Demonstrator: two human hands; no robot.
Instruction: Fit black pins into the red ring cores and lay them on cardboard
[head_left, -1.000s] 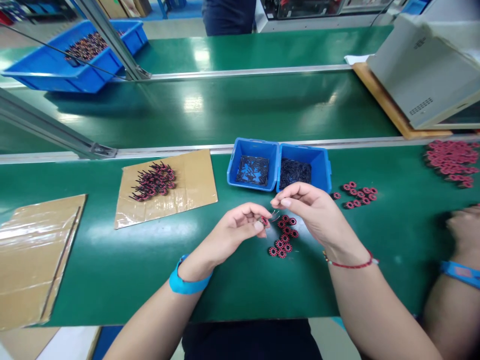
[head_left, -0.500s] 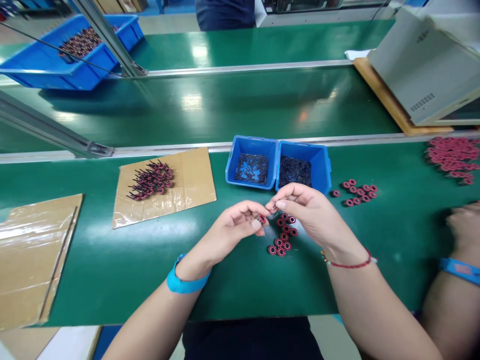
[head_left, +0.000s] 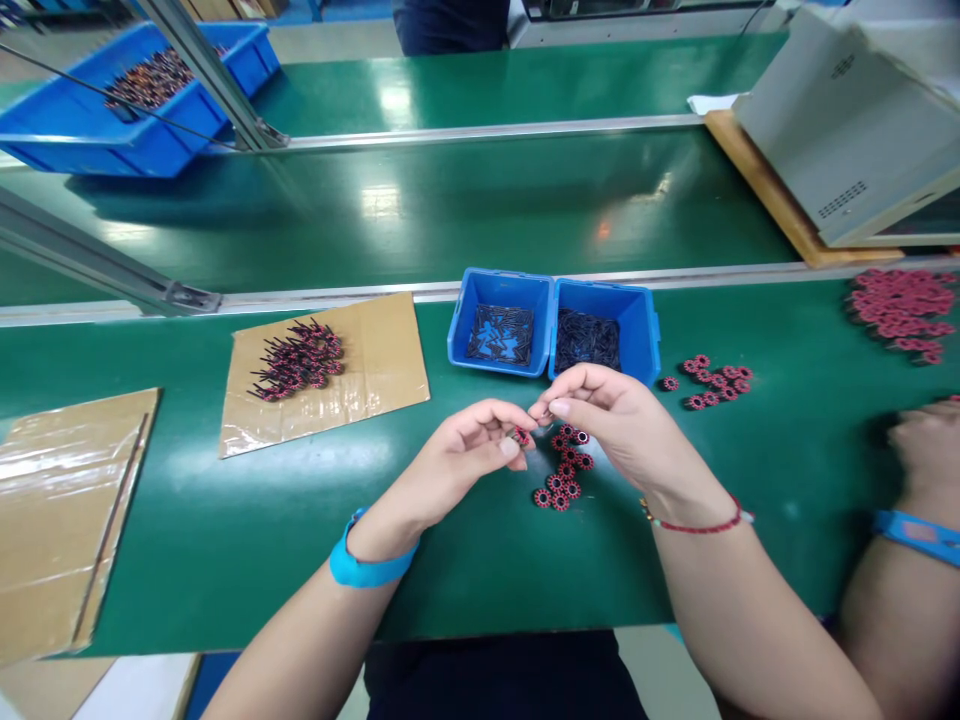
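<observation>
My left hand (head_left: 480, 445) pinches a small red and black ring (head_left: 520, 437) between thumb and fingers. Beside it, nearly touching, my right hand (head_left: 600, 410) has thumb and forefinger pressed together at the ring's thin wires; what exactly it grips is too small to make out. Several similar rings (head_left: 568, 470) lie on the green table just below my right hand. Behind the hands stand a left blue bin (head_left: 460, 335) and a right blue bin (head_left: 646, 340), both with thin dark pieces inside.
Cardboard (head_left: 382, 350) at the left bears a pile of rings with dark stems (head_left: 300, 360). More rings (head_left: 720, 382) lie right of the bins, with a larger pile (head_left: 900, 310) beyond. Another person's hand (head_left: 926, 450) rests at the right edge. A metal post (head_left: 97, 245) slants at left.
The whole view has shifted slightly. Both hands keep nearly the same pose, with the ring still in my left fingers.
</observation>
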